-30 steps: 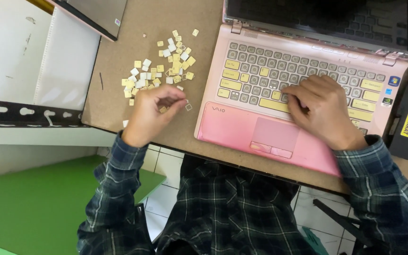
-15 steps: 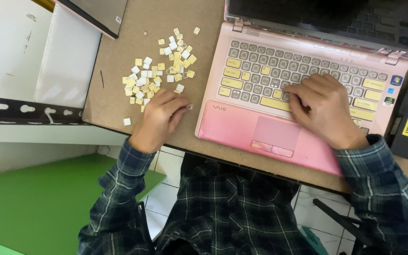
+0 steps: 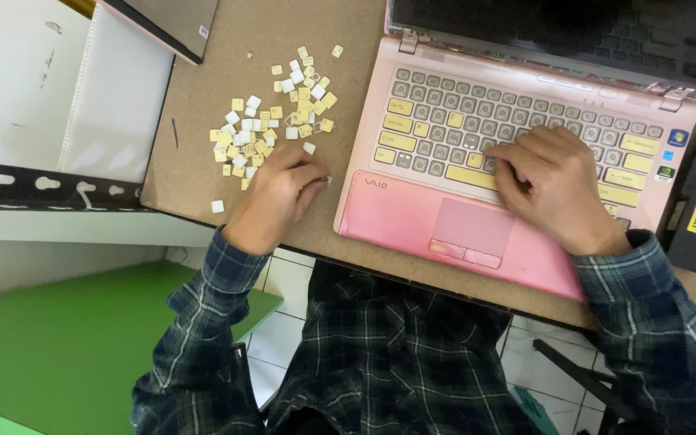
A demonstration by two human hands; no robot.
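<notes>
Since the earlier frame, the left hand [image 3: 279, 197] has been drawn from the edge of the keycap pile back toward the pink laptop [image 3: 517, 161], fingers curled together; whether a keycap is pinched inside cannot be told. Loose keycaps [image 3: 271, 121], cream and white, are scattered on the brown desk [image 3: 211, 72] at 12 o'clock of the left hand, with one stray cap [image 3: 217, 206] at its 9 o'clock near the desk edge. The right hand [image 3: 553, 189] is laid on the laptop keyboard, fingers bent and pressed onto the keys beside the yellow space bar, clamped on nothing visible. A second closed device [image 3: 167, 20] is noted at 11 o'clock, and a black perforated bracket [image 3: 42, 187] at 9 o'clock.
</notes>
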